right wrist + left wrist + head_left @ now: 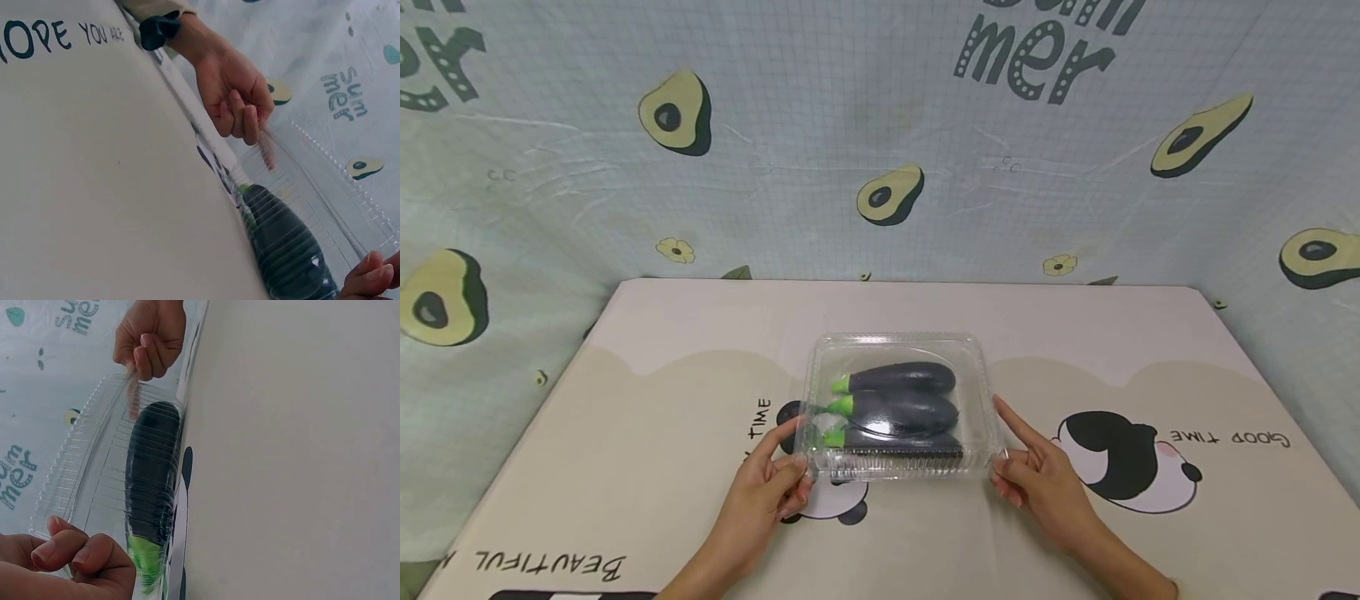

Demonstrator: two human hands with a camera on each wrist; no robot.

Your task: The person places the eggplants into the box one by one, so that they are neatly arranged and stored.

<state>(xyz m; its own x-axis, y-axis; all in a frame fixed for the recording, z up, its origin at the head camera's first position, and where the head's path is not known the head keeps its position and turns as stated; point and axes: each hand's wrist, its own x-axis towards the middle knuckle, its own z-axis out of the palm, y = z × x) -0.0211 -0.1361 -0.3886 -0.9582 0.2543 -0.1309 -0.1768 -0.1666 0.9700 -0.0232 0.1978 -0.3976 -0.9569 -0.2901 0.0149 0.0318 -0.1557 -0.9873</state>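
Note:
A clear plastic clamshell box (976,379) sits near the front middle of the table, its lid lying over the base. Three dark purple eggplants (904,412) with green stem ends lie side by side inside, stems to the left. At the box's left side, my left hand (767,479) pinches the rim between thumb and curled fingers, index finger stretched along the edge. My right hand (1045,483) pinches the opposite rim likewise, its index finger extended along the side. Both wrist views show the ribbed side wall (106,456) and an eggplant (284,244) through it.
The table (625,467) has a pale cloth printed with cartoon dogs and lettering. Behind it and at both sides hangs a light curtain (790,125) with avocado prints. A dark band (159,31) circles the left wrist near the sleeve.

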